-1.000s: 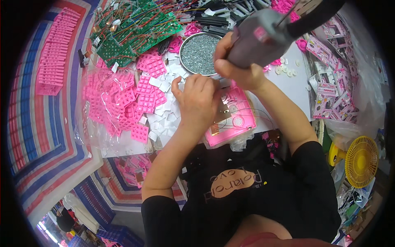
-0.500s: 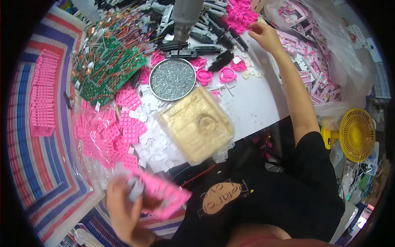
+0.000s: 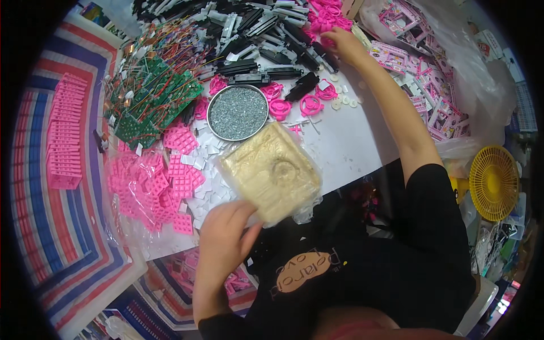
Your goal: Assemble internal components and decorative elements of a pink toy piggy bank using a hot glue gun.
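Note:
My left hand (image 3: 225, 229) hangs over the table's near edge with nothing in it, thumb held apart from the fingers. Its fingertips are close to the lower left corner of a gold-coloured block (image 3: 266, 170), wrapped in clear film and bearing a moulded hollow with a round ring. At the far side, my right hand (image 3: 343, 46) reaches to the edge of a heap of bright pink plastic parts (image 3: 328, 18); its fingers are stretched out and no held part shows. A round metal dish (image 3: 238, 113) of small silvery screws stands just beyond the block.
Green circuit boards (image 3: 150, 107) with wires lie at the left. Pink keypads (image 3: 153, 187) and white paper squares (image 3: 212, 195) lie nearer. Black and grey parts (image 3: 255, 28) cover the back; printed pink pieces (image 3: 436, 107) fill a bag at right. A yellow fan (image 3: 494, 182) stands beyond.
The pink casing is gone from my left hand, which has moved up and right toward the block. My right hand has moved slightly left. The electric screwdriver above the dish has left the view.

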Motion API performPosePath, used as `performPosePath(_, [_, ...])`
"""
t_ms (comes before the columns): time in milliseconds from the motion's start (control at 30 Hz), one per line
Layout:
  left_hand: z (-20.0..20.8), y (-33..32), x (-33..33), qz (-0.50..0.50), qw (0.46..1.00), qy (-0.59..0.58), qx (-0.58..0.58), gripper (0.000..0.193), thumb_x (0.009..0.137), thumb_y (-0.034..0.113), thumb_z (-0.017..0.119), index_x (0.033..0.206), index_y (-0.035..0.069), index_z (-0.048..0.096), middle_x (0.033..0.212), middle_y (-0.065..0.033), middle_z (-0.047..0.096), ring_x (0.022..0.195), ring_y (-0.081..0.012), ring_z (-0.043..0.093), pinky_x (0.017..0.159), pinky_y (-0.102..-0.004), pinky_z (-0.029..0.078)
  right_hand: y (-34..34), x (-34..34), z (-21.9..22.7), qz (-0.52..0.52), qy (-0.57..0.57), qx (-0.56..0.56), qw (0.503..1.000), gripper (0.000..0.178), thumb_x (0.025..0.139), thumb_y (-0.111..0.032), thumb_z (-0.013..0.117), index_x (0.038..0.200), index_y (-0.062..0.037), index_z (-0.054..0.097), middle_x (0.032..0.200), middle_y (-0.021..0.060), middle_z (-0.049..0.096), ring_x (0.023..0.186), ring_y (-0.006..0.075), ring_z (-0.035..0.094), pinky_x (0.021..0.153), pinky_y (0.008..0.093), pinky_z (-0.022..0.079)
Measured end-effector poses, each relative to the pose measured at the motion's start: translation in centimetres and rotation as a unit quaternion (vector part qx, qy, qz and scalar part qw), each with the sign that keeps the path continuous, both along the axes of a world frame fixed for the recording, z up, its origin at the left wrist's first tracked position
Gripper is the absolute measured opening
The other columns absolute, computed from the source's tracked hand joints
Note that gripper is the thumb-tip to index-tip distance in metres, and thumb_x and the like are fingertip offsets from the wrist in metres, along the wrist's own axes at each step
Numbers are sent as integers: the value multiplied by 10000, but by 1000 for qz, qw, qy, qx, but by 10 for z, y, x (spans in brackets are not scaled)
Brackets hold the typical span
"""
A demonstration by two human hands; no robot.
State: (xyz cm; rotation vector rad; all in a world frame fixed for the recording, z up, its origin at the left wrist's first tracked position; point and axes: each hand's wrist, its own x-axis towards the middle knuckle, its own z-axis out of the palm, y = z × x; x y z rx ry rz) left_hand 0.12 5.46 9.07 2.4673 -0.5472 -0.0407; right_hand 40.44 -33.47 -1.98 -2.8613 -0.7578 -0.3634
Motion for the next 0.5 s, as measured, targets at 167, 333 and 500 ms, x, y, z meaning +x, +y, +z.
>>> performPosePath(167, [-28,-56,45,140,928,75,-338,474,882,13,721,1327,4,559,1177,-127,658,920,-160,657,775,-276,547,39,-89,44,-25,226,478,848,327,901,-233,764,1186,-80,712,1001,60,736,844,139,680,736,298,561])
performPosePath(333, [-52,-96,57,132,925,141,-327,709,886,65,742,1498,-14,394,1157,-132,653,905,-142,656,777,-250,543,124,-276,79,105,237,346,902,308,851,-170,802,1108,-19,726,830,68,689,716,155,657,642,305,529])
performPosePath(500, [-68,-73,21,51,835,350,-422,468,1017,40,554,1466,-16,432,969,-42,651,751,-70,608,683,-241,507,120,-301,76,240,189,271,913,179,851,-141,774,991,-44,719,766,102,652,666,269,651,586,365,515])
